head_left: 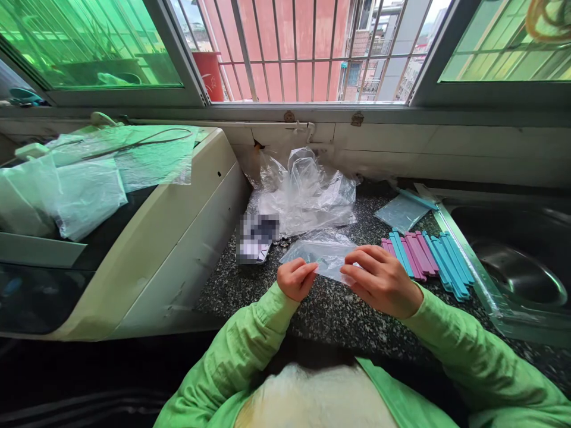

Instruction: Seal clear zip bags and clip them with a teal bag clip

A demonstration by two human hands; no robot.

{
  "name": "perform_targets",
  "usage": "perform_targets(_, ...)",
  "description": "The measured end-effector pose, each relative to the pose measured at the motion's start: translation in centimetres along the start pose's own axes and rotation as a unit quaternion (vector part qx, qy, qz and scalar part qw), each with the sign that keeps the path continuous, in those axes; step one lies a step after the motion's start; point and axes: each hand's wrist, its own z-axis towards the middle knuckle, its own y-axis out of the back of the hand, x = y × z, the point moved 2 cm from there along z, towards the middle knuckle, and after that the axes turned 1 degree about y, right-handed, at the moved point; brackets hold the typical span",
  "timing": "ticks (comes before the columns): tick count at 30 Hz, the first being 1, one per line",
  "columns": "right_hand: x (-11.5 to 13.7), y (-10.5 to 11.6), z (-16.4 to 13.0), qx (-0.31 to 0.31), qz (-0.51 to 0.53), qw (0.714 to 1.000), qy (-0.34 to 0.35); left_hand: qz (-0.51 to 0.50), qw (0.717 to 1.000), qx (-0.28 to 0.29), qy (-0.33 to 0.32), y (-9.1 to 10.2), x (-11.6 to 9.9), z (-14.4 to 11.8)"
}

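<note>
Between my two hands a small clear plastic bag (329, 261) is stretched just above the dark speckled counter. My left hand (297, 278) pinches its left corner with thumb and forefinger. At the right end, the fingers of my right hand (379, 278) are closed on the bag's edge. Just right of that hand lie several pink sticks (420, 252) and blue sticks (448, 261), flat bag-clip-like strips laid side by side. Behind them rests a flat clear packet (401, 212) with a blue strip (418, 200) along its edge.
A heap of clear plastic bags (307, 196) lies at the back of the counter (250, 303). A phone (257, 241), partly blurred out, is left of my hands. On the left stands a large cream-coloured machine (178, 238) with plastic on top. A steel sink (521, 261) borders the right.
</note>
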Motion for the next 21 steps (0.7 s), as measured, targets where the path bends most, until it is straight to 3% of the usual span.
perform_targets(8, -0.9, 0.1, -0.1, -0.012, -0.044, 0.999, -0.015, -0.042, 0.998, -0.045, 0.025, 0.4, 0.2, 0.2)
perform_targets(21, -0.3, 0.9, -0.2, -0.068, -0.038, 0.997, 0.019, -0.031, 0.999, -0.021, 0.02, 0.3, 0.4, 0.1)
